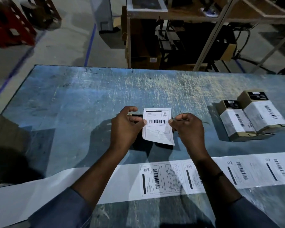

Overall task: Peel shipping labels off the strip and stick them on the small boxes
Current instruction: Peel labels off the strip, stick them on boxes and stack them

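A white shipping label [158,126] with a barcode is held above the middle of the blue table. My left hand [126,127] pinches its left edge and my right hand [187,127] pinches its right edge. Under the label lies a small box [136,116], mostly hidden, only a dark part showing by my left fingers. The long white label strip [163,180] runs across the near side of the table under my forearms, with several labels on it to the right and bare backing to the left. Two small boxes [252,116] with labels on them sit at the right.
The scratched blue table [89,96] ends at a far edge, with a wooden rack [171,30] and cartons beyond it. Red crates [8,25] stand on the floor at the far left. A dark object lies at the table's left edge.
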The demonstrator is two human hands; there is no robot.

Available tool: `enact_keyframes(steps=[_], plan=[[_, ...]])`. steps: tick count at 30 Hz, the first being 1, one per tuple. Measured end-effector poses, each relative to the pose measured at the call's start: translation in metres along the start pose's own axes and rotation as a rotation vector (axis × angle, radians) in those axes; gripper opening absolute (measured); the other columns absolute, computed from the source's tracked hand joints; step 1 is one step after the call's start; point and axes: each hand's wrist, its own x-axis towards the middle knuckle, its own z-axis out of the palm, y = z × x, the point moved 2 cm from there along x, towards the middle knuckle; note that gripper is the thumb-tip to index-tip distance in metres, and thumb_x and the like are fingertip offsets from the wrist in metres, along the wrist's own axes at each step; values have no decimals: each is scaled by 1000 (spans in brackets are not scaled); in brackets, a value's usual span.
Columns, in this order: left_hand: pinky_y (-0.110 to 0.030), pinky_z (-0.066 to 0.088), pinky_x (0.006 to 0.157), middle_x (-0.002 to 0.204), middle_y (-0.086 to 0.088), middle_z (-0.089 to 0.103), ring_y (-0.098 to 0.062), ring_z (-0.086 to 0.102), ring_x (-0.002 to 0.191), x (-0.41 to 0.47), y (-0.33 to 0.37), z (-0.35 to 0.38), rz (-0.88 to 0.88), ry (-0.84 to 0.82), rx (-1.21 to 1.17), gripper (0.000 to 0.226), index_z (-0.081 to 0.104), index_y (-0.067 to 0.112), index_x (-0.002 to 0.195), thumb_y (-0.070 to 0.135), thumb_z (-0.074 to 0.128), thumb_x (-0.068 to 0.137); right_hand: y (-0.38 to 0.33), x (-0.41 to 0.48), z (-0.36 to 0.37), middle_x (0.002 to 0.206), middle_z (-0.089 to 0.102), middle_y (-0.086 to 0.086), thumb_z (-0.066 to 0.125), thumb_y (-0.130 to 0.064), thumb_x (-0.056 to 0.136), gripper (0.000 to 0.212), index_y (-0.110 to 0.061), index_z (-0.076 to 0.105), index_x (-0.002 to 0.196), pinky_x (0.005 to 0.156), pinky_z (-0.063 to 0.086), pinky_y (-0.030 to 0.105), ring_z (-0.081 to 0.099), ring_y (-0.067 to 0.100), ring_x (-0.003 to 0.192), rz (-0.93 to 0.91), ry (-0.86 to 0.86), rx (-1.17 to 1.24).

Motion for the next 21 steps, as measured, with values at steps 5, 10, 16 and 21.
enact_keyframes(steps=[5, 10, 16, 21], plan=[[-35, 63, 78, 88, 10, 78, 1, 73, 76, -4, 4, 6, 69, 20, 91, 51, 65, 25, 125, 17, 88, 80, 1, 3, 0, 76, 75, 3, 85, -15, 80, 18, -14, 69, 85, 53, 45, 9, 70, 10, 63, -18, 28, -40], [-30, 62, 79, 90, 13, 78, 3, 72, 77, -5, 7, 11, 155, 40, 220, 62, 60, 32, 137, 20, 86, 82, 8, 5, 2, 74, 74, -3, 87, -21, 77, 21, -22, 66, 79, 67, 52, 25, 71, 13, 70, -33, 34, -106], [-19, 53, 77, 94, 14, 79, 0, 72, 84, -6, 7, 15, 162, 61, 300, 76, 50, 35, 150, 20, 84, 83, 7, 4, 3, 72, 72, -2, 85, -20, 78, 21, -22, 65, 78, 65, 49, 23, 66, 9, 65, -58, 39, -122], [-20, 53, 75, 97, 14, 79, 0, 72, 85, -9, 9, 16, 144, 74, 291, 80, 45, 34, 154, 20, 83, 85, 8, 5, 3, 72, 72, -3, 85, -20, 78, 20, -21, 66, 78, 66, 51, 23, 67, 9, 66, -67, 45, -123]])
